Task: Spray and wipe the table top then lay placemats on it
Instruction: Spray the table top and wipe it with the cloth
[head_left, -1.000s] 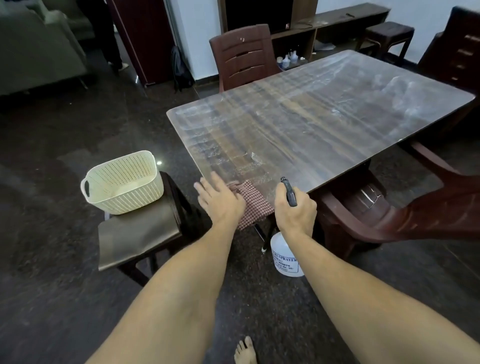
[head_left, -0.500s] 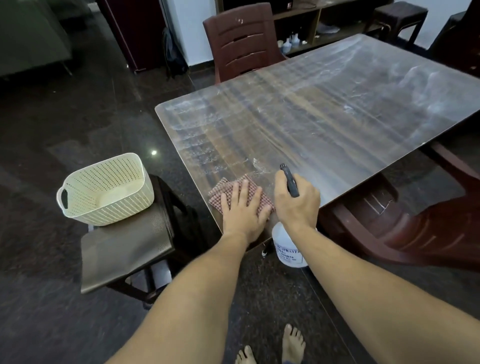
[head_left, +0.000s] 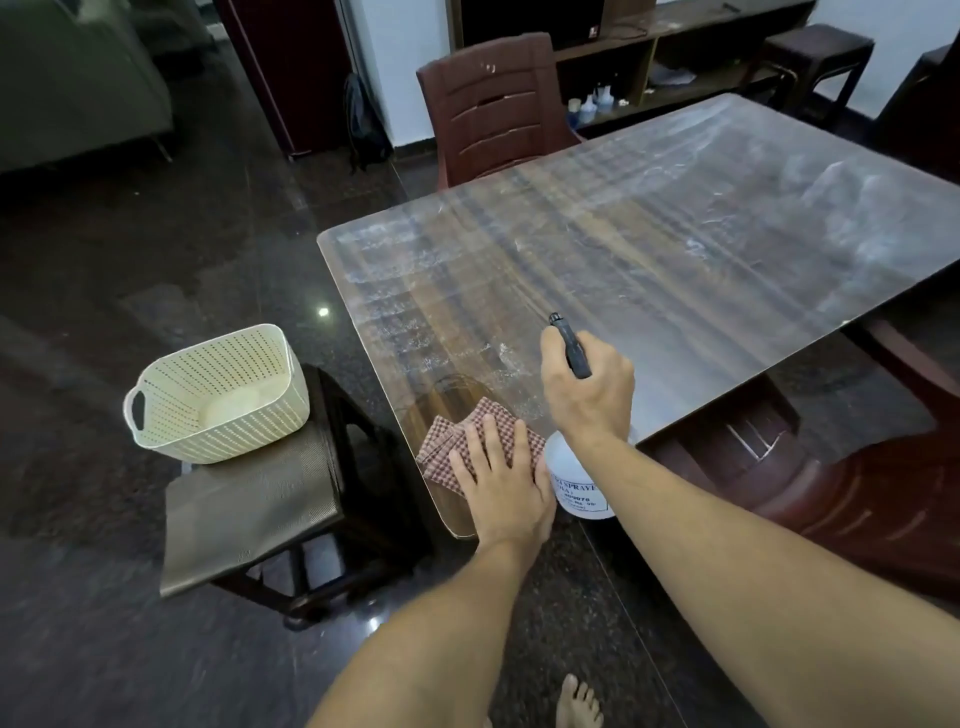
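Observation:
The wooden table top (head_left: 649, 249) lies under a clear cover streaked with white spray marks. A red checked cloth (head_left: 457, 449) lies on its near left corner. My left hand (head_left: 501, 486) presses flat on the cloth with straight fingers. My right hand (head_left: 587, 387) grips the black head of a white spray bottle (head_left: 576, 488), nozzle pointing out over the table; the bottle hangs just past the near table edge. No placemats are in view.
A cream perforated basket (head_left: 218, 392) stands on a dark stool (head_left: 249, 519) left of the table. Brown plastic chairs stand at the far side (head_left: 493, 109) and near right (head_left: 857, 493). A low shelf with small bottles (head_left: 592, 106) runs along the back wall. Dark glossy floor surrounds everything.
My left hand slid the cloth from the table's edge onto the near corner and now presses it flat. My right hand with the bottle moved slightly forward over the table edge.

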